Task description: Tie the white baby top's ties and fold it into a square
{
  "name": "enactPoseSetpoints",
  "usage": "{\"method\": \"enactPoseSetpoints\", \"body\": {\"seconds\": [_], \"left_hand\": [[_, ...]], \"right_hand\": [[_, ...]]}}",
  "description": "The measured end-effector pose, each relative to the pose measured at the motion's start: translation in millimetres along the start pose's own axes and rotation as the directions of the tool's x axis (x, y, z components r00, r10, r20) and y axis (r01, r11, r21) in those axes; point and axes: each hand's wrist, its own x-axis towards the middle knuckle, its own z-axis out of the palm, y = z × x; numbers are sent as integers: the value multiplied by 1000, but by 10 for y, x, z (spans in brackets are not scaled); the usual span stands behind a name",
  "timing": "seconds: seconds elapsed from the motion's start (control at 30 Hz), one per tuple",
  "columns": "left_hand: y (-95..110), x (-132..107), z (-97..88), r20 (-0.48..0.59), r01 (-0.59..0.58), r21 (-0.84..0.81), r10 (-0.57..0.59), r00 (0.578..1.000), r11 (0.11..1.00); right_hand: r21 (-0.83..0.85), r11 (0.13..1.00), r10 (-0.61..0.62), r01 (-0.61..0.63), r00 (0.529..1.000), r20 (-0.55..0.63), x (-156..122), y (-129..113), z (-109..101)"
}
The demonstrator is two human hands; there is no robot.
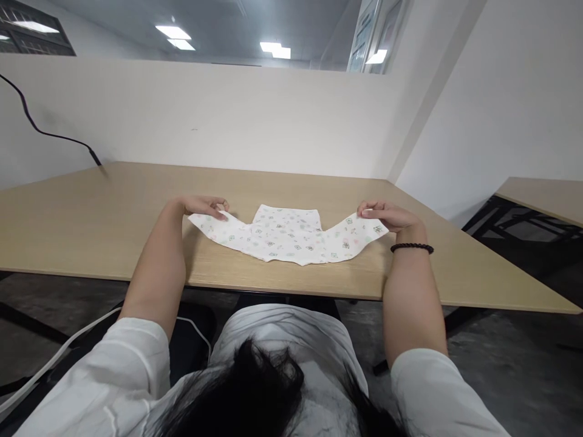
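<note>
Okay, so your left hand point(203, 207) and your right hand point(388, 216) are both out over the bench point(91, 212), each closed in a light pinch on the small white garment point(285, 235). It lies flat on the bench, just below the middle of the frame, and looks like a little short-sleeved top covered in tiny pastel prints. Your left hand has the outer end of the sleeve point(216, 228) on the left of the frame, and your right hand has the outer end of the sleeve point(357, 235) on the right. Both sleeves are spread out to the sides, and the cloth sits a little in from the bench's near edge.

You've got a black beaded bracelet point(412, 248) on your right wrist, and the white sleeves point(421, 388) of your shirt show along the bottom of the frame, with dark hair point(241, 394) hanging in at bottom centre. Up at the upper left, a black cable point(40, 128) runs down the white wall point(204, 115) toward the back of the bench. A second bench point(546, 197) pokes in at the right edge, and ceiling lights point(175, 36) glow along the top.
</note>
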Motion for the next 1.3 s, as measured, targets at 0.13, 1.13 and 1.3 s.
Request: {"method": "enactPoseSetpoints", "body": {"seconds": [0.13,1.13,1.3], "left_hand": [[84,102,74,-59,-247,-190,240,969,950],[471,654,919,337,-292,-585,554,761,757],[488,650,926,237,-366,-567,572,785,738]], "right_hand": [[77,991,-113,110,993,42,243,-23,210],[300,954,-97,2,948,303,785,-4,1311],[165,986,-61,30,980,188,848,-17,1409]]}}
